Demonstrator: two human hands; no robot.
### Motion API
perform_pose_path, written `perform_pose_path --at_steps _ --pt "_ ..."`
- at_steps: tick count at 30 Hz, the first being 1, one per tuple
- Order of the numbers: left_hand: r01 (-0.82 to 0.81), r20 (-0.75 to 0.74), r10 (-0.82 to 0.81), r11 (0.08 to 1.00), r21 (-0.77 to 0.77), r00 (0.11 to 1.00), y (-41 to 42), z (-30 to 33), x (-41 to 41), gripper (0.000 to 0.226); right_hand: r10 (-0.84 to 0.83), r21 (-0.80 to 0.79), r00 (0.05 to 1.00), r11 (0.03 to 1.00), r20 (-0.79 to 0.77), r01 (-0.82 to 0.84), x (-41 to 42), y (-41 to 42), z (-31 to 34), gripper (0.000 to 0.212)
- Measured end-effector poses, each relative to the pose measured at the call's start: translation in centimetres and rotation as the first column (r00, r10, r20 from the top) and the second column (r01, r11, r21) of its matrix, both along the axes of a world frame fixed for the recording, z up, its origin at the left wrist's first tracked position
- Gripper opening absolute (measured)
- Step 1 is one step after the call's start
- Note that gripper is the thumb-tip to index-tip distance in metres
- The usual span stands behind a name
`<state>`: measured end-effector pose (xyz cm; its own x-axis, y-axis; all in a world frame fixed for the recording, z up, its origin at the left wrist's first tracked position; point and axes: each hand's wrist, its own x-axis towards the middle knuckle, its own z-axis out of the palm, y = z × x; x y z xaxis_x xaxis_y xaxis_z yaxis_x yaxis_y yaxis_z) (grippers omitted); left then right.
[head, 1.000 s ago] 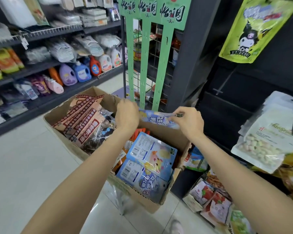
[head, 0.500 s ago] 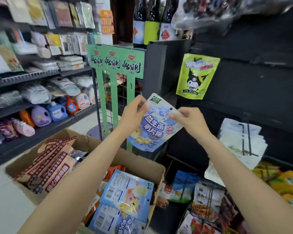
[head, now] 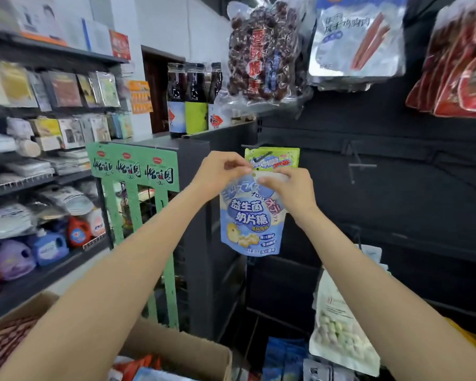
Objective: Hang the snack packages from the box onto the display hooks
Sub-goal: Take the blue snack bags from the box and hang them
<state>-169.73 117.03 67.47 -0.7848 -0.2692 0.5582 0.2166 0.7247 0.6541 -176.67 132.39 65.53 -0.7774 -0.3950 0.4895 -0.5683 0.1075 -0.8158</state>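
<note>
Black display panel (head: 396, 204) behind: left hand (head: 220, 171) and right hand (head: 291, 191) fingers pinch blue snack pouch (head: 249, 218) top edge, green pouch (head: 272, 158) at 12 o'clock, bare panel at 3 o'clock.

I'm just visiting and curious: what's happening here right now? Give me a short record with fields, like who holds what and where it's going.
held item: blue snack pouch, hanging upright
left hand: left hand pinches the pouch's top left corner
right hand: right hand pinches the pouch's top edge
position: pouch raised in front of a yellow-green package already on the dark display wall
on a hook yet: cannot tell
supply: cardboard box below, packages inside
nearby: empty hook to the right
</note>
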Motion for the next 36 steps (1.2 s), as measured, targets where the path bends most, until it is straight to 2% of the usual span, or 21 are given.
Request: perform_pose_path --at_steps 3,6,11,17,21,24,27,28,32,36 --pt "-0.015 -0.010 0.015 1.000 -0.002 1.000 -0.6 1.1 -1.6 0.007 0.009 -0.012 0.999 1.000 -0.045 -0.010 -1.2 -0.5 1.1 0.015" --pt "-0.054 -0.049 0.056 0.998 0.042 0.997 -0.9 1.3 -2.9 0.004 -0.001 -0.036 0.996 0.999 -0.091 -0.003 -2.0 -1.1 2.0 0.027" --pt "-0.103 -0.044 0.110 0.987 0.127 0.993 -1.4 0.7 -4.3 0.002 -0.025 -0.049 0.997 0.999 -0.072 0.021 -2.6 -2.2 2.4 0.010" --pt "-0.114 0.013 0.114 0.989 0.097 0.993 -1.5 0.7 -4.6 0.010 -0.060 -0.033 0.996 0.998 -0.066 0.058 -2.9 -2.2 2.1 0.017" --pt "-0.134 0.034 0.131 0.986 0.095 0.991 -1.5 0.9 -4.9 0.011 -0.082 -0.046 0.995 0.996 -0.062 0.079 -2.9 -2.2 1.9 0.012" --pt "-0.174 0.055 0.172 0.983 0.048 0.984 -1.2 0.8 -5.7 0.016 -0.110 -0.009 0.991 0.994 -0.073 0.109 -3.8 -2.4 1.5 0.011" --pt "-0.202 0.042 0.200 0.977 0.065 0.979 -1.2 0.5 -7.2 0.017 -0.174 0.070 0.979 0.981 -0.107 0.182 -5.3 -2.8 1.2 0.002" --pt "-0.207 0.038 0.205 0.976 0.073 0.978 -1.4 0.5 -8.0 0.015 -0.198 0.088 0.972 0.974 -0.125 0.209 -5.9 -2.9 1.1 0.008" --pt "-0.246 0.098 0.251 0.967 -0.059 0.963 -1.9 1.0 -11.0 0.012 -0.246 0.095 0.959 0.961 -0.137 0.260 -8.3 -3.5 0.8 0.023" --pt "-0.298 0.124 0.320 0.940 -0.169 0.939 -2.4 1.5 -13.5 0.016 -0.306 0.122 0.940 0.938 -0.151 0.325 -10.3 -4.1 0.3 0.026"
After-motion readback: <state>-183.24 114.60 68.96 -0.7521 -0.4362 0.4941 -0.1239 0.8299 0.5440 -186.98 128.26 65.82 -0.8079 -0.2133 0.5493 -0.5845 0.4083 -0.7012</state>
